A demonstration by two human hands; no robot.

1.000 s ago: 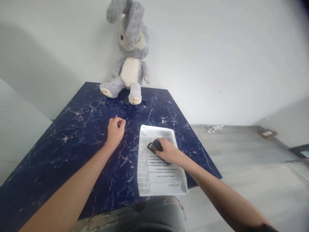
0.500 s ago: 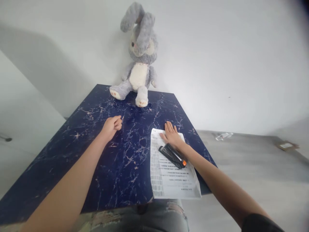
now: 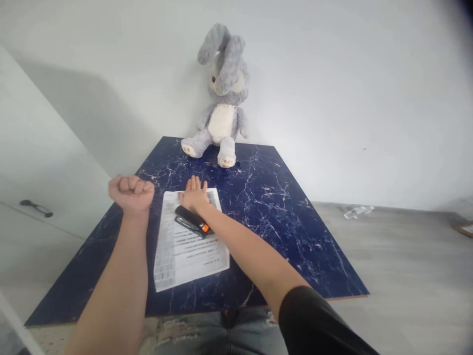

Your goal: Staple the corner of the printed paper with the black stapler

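Note:
Printed paper (image 3: pixel 199 254) lies on the dark blue marbled table (image 3: pixel 258 207), left of the middle. On the sheet rests a black stapler (image 3: pixel 191 218) with an orange end, beside a thin black object that I cannot make out. My right hand (image 3: pixel 194 194) is spread at the sheet's top edge, palm up or down unclear, with its wrist next to the stapler. To the left of the paper, my left hand (image 3: pixel 132 191) is a fist, fingers curled in, with nothing visible in it.
A grey plush rabbit (image 3: pixel 222 121) sits at the table's far edge against the wall. On the left is a white cabinet with a dark handle (image 3: pixel 36 207). A clear plastic item (image 3: pixel 358 212) lies on the floor at the right.
My right hand has moved left, and the paper and stapler have shifted left with it. My left hand has moved left, still in a fist. The camera view has shifted slightly.

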